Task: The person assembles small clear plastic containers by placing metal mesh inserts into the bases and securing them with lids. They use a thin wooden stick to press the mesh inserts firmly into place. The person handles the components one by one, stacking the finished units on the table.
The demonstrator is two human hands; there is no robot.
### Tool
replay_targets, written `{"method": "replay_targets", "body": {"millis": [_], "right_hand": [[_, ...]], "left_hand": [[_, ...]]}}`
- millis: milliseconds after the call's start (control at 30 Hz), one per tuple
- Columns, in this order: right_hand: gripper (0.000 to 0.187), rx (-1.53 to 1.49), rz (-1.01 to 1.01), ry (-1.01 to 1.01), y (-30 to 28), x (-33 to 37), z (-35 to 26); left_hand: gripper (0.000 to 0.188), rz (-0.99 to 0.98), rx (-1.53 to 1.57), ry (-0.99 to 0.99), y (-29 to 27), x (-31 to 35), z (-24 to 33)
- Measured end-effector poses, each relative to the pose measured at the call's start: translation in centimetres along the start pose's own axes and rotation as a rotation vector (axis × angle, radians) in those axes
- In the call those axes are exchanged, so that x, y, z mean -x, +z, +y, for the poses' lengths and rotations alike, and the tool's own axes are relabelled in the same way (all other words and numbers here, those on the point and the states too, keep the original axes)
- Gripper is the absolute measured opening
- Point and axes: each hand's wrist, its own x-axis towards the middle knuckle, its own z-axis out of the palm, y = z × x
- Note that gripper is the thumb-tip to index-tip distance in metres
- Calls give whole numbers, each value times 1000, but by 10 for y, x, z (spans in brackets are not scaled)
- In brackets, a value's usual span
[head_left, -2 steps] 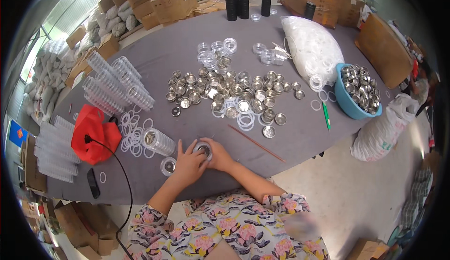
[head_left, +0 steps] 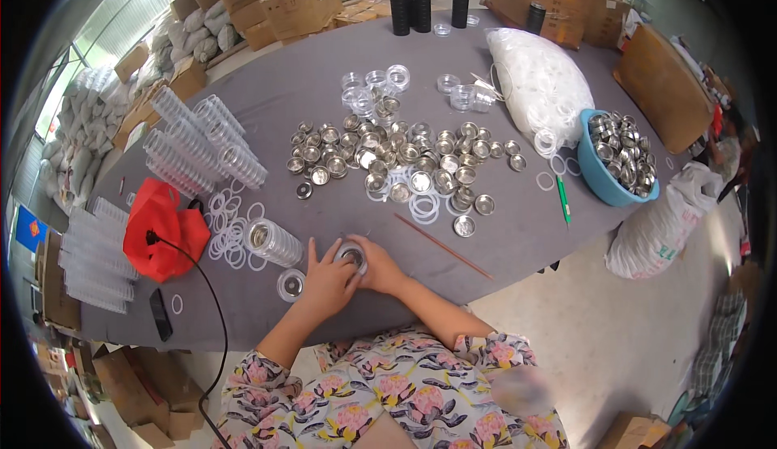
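Cup (head_left: 357, 252) at near side of table (head_left: 518, 206)

Clearance: table edge runs on the person's side of the cup; grey surface shows between the cup and the stick (head_left: 443, 246) to its right. Left hand (head_left: 328, 285): fingers partly spread, tips at the cup; grip cannot be told. Right hand (head_left: 380, 268): curled around the cup's right side, holding it. Surface: stack (head_left: 283, 246) and rings (head_left: 235, 238) left of the cup; caps (head_left: 320, 175) beyond it; basin (head_left: 597, 178) far to its right. Room: cartons (head_left: 303, 8) well beyond the cup.
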Motion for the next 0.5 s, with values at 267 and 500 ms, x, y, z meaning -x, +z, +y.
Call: {"method": "replay_targets", "body": {"millis": [267,500], "right_hand": [[80,53,20,-49,0,1,0],[78,95,3,-49,-2,2,-2]], "left_hand": [[22,162,71,50,-2,7,5],[22,13,154,63,-2,1,-4]]}}
